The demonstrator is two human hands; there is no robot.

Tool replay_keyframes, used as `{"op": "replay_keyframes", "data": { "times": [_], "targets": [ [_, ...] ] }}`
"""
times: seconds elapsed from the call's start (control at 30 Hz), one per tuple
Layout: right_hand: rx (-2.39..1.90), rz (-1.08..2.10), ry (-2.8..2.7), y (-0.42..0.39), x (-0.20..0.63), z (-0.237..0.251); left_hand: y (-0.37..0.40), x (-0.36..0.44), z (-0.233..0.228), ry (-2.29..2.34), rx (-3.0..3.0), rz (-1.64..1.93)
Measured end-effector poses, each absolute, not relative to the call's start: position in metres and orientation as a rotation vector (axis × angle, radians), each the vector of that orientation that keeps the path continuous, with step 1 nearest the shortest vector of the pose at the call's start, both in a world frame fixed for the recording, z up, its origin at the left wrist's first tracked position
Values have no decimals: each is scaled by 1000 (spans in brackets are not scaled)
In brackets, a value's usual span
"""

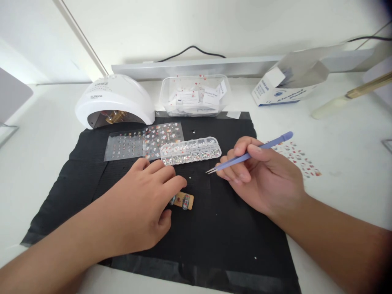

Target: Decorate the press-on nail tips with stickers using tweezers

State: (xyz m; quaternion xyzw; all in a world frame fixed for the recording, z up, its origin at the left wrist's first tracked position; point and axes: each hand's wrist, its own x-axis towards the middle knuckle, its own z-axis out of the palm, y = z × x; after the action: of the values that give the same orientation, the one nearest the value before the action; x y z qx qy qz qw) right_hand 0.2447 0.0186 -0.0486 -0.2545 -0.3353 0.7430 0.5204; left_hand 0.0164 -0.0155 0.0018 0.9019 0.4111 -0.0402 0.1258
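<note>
Over the creased black mat [226, 232], the right hand [269, 181] holds tweezers [235, 161] (slim, pointed).

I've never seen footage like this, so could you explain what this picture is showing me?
You're looking through a camera worn on a person's head, facing forward and down. There's no robot, just two bare hands. The right hand holds blue tweezers. The left hand covers part of a small wood-coloured strip bearing decorated nail pieces. On the black mat, a clear compartment case partly overlaps sticker sheets. Behind stand a white domed device, a plastic tub and an open cardboard box.
</note>
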Motion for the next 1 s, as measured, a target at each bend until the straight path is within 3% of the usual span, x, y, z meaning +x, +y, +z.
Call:
{"op": "replay_keyframes", "data": {
  "times": [0.4,0.73,1.0],
  "targets": [
    [-623,1775,-843,18,245,-47,-12,19,-2,1206,2634,-173],
    [-622,1619,-923,15,241,-43,-14,23,-8,1202,2636,20],
    [-668,1613,-969,14,242,-43,-17,15,3,1341,2580,-237]
  ]
}}
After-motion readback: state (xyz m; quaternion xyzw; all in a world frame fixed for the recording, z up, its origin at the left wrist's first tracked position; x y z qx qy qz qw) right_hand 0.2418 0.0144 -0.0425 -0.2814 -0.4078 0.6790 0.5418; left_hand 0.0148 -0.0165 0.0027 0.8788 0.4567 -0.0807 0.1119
